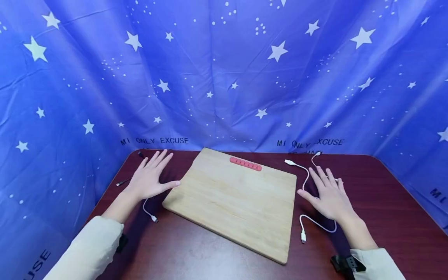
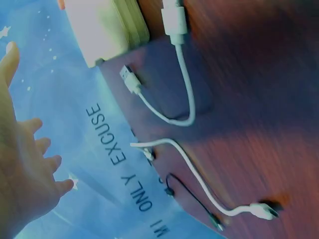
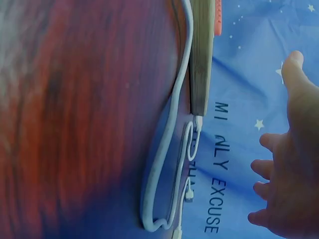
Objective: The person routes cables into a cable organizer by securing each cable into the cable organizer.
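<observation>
White cables lie loose in easy curves on both sides of the wooden board, with a black cable farther out to its left. That split seems meant to leave the board's face free and give each hand its own group. Right of the board, one white plug lies near the far right corner and a small white connector near the closer right corner, so the ends look easy to reach separately.

Left of the board, the left hand hangs over the cables, fingers apart, thumb tip at the board's left edge; whether it touches, I cannot tell. Right of the board, the right hand spreads its fingers too. Neither grips anything; the raised, spread pose reads as waiting.

The board lies flat but skewed. Its red strip runs along the far edge, perhaps to keep the middle open. Around the board is the dark red table; beyond it hangs a starry blue curtain, probably to screen the background.
</observation>
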Demonstrator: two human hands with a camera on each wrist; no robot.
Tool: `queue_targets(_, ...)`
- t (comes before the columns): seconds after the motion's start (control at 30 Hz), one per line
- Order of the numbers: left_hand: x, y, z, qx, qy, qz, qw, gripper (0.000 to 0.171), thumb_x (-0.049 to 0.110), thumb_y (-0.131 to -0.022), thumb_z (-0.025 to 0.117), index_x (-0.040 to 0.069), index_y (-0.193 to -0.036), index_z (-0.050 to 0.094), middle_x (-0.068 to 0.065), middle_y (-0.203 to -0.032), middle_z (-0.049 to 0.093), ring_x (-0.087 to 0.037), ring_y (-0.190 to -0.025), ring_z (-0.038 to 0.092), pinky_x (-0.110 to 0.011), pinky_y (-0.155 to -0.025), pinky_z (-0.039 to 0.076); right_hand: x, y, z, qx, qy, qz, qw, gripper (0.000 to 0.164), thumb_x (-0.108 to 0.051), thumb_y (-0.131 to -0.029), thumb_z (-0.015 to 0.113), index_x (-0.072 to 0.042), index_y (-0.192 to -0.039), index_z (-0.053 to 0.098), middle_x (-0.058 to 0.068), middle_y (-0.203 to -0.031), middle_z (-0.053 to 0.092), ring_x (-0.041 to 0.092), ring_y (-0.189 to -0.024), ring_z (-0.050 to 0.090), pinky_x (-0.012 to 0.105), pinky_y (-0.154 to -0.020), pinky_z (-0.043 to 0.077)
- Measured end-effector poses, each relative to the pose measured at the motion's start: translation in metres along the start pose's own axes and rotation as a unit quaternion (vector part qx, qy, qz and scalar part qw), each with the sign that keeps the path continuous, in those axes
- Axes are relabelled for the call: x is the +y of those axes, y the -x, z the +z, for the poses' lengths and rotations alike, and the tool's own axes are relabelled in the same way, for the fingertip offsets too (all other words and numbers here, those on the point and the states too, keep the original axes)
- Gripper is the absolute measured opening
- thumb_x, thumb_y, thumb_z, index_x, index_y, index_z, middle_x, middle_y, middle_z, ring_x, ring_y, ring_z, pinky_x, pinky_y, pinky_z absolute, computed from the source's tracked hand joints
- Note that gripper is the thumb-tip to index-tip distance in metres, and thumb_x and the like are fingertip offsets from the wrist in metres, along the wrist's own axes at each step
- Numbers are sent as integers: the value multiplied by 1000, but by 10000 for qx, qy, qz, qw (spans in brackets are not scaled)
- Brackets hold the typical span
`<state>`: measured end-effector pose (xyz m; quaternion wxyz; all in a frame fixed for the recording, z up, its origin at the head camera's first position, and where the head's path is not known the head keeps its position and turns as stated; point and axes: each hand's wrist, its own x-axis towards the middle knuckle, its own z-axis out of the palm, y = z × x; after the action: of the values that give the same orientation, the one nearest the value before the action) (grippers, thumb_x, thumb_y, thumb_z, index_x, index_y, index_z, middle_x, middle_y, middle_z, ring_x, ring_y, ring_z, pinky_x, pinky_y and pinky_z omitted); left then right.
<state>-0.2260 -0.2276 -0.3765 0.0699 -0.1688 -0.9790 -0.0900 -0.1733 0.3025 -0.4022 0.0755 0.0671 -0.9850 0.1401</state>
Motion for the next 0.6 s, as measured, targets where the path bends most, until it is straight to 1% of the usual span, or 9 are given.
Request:
queue_targets(0.13, 4, -7, 8, -20, 54, 79, 10000, 96, 65, -82, 61, 16, -156, 25, -13, -165, 21, -38, -153, 18, -62, -124, 13, -7, 0, 0, -52, -1, -103, 9999, 87, -60, -93, 53, -10, -157, 20, 27, -161, 19, 50, -150, 8, 77, -112, 10)
queue_targets(0.27, 8, -12, 16, -28, 99, 176, 9998, 96, 66, -81, 62, 16, -156, 27, -14, -164, 23, -39, -152, 20, -64, -123, 16, -15, 2, 2, -90, 10, -188, 9998, 87, -60, -92, 53, -9, -156, 23, 27, -160, 21, 48, -150, 10, 75, -114, 12)
queue_targets(0.4, 12, -18, 21, -73, 187, 334, 9992, 96, 65, -80, 63, 17, -155, 28, -13, -165, 23, -38, -152, 21, -64, -122, 19, -22, 4, 3, -87, 32, -281, 9996, 87, -59, -91, 55, -8, -155, 25, 27, -160, 24, 47, -150, 13, 75, -114, 15)
queue_targets(0.6, 17, -29, 24, -181, 375, 750, 9963, 93, 60, -81, 67, 14, -154, 31, -15, -163, 26, -37, -152, 22, -62, -122, 21, -33, 5, 7, -105, -9, -461, 9989, 87, -59, -90, 58, -10, -155, 27, 26, -160, 26, 48, -149, 18, 74, -115, 16)
